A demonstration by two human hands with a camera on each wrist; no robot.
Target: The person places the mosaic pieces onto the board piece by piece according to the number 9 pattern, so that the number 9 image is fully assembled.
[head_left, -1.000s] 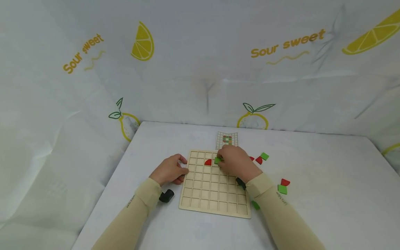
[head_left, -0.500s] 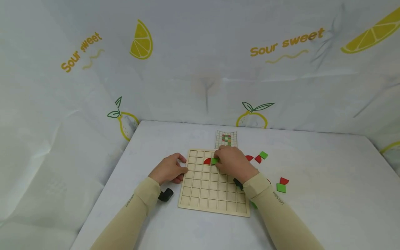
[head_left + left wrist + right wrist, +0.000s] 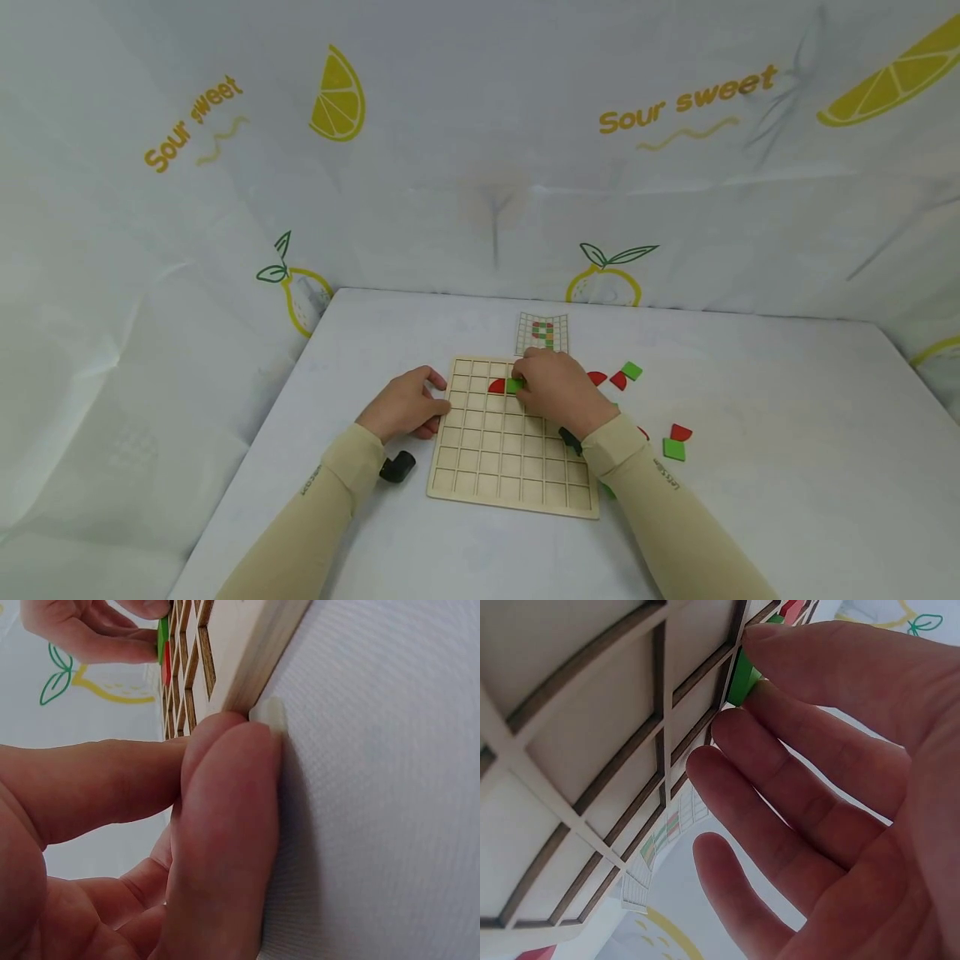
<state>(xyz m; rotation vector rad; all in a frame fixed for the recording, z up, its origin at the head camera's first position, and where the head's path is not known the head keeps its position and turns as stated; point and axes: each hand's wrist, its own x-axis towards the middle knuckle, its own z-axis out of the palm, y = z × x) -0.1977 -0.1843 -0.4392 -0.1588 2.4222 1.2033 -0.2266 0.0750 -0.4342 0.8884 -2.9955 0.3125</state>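
Note:
A wooden grid board (image 3: 491, 450) lies on the table between both hands. My left hand (image 3: 408, 406) holds its left edge; in the left wrist view the thumb and a fingertip meet at the board's side (image 3: 255, 667). My right hand (image 3: 562, 390) pinches a green square tile (image 3: 513, 386) between thumb and index finger, at a cell near the board's far side. In the right wrist view that green tile (image 3: 742, 679) stands against the grid, and the other fingers are spread loosely. Directly left of it, a red quarter-circle tile (image 3: 497, 386) sits in a cell.
A small pattern card (image 3: 542, 333) lies behind the board. Right of the board are loose red tiles (image 3: 681, 432) and green tiles (image 3: 673, 450), some partly hidden by the right arm. Black objects show at the left wrist (image 3: 397, 467) and the right wrist (image 3: 570, 439).
The green tile has shifted slightly left, now flush beside the red tile, with the right hand still pinching it. The left hand stays at the board's edge. The whole view has drifted slightly.

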